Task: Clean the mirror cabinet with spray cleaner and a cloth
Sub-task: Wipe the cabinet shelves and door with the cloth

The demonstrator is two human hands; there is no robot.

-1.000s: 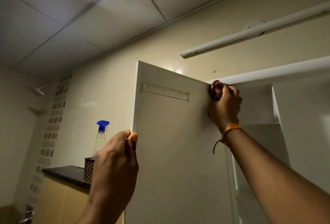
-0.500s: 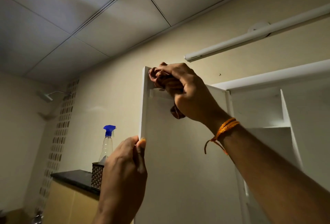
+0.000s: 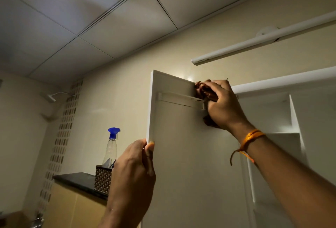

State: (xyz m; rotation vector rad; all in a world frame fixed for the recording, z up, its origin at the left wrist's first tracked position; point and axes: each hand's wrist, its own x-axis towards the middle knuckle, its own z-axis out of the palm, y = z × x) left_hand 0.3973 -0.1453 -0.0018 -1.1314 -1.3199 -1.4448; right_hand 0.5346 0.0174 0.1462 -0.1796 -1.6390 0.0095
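cloth (image 3: 201, 88) mostly under right hand (image 3: 222, 106), cabinet (image 3: 309, 80) cropped

- We take this for a home bathroom.
- What looks like a shower head (image 3: 49, 97), dimly lit, juts beside a mosaic tile strip (image 3: 61, 136).
- A white wall cabinet (image 3: 200, 155) hangs under a tube light (image 3: 254, 45).

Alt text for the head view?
The right hand grips a dark cloth against the top of an open white cabinet door, while the left hand grips the door's free edge. A blue-capped spray bottle stands in a basket on a shelf.
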